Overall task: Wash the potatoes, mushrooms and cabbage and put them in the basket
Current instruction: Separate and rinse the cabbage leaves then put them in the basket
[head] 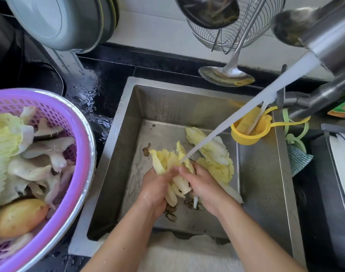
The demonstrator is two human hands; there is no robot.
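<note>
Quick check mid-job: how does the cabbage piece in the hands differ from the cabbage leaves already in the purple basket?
The held cabbage is over the sink, under the running water; the basket cabbage lies in the purple basket on the counter. The held cabbage is gripped by the left hand and right hand; the basket cabbage is untouched. The held cabbage looks yellower, the basket cabbage paler green. Both have white stems.

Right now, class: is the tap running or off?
Running: a white stream of water pours from the tap onto the cabbage leaves held over the sink.
</note>
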